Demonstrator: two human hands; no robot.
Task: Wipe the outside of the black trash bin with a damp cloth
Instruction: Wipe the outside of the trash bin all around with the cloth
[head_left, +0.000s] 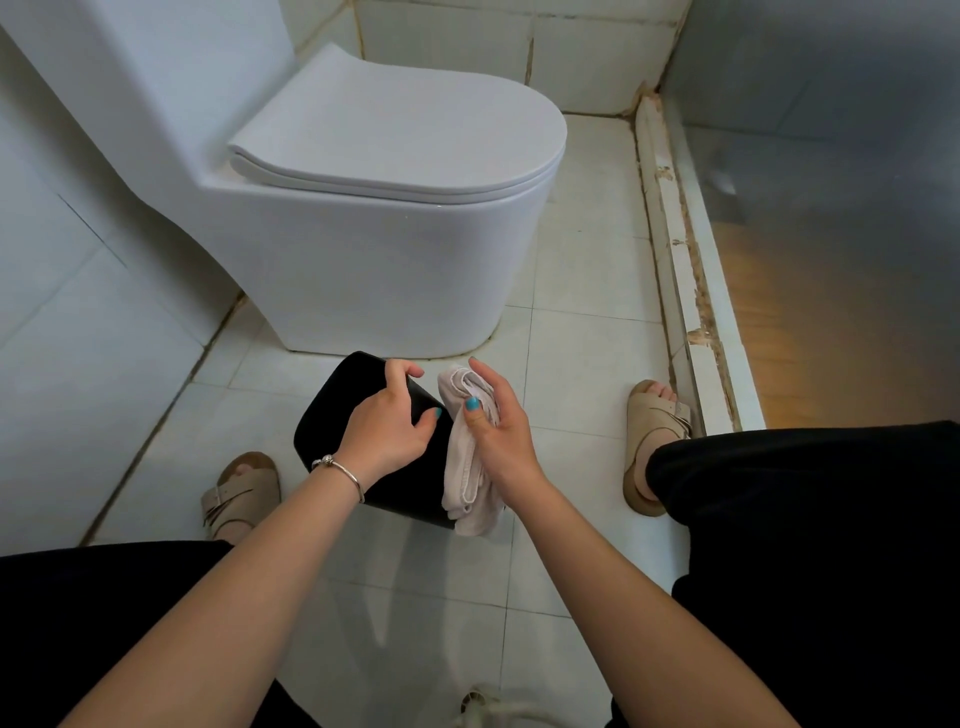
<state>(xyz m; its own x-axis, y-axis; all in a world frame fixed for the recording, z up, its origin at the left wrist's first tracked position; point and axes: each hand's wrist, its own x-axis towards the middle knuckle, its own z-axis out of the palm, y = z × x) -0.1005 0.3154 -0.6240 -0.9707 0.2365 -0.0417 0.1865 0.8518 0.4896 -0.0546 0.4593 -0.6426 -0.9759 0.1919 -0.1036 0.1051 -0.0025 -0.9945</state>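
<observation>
1. The black bin sits tipped on the floor tiles just before the toilet, its long axis running toward the person.
2. Left hand curls over the bin's upper side — steadying.
3. Right hand pinches the white cloth against the bin's right flank — nearer hand, wipe likely runs lengthwise.

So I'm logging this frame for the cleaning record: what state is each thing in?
black trash bin: tipped on the floor, gripped at its rim.
cloth: bunched, hanging against the bin's side.
left hand: fingers curled over the bin's edge.
right hand: pressing the cloth, thumb pinching it.
toilet lid: closed.
</observation>
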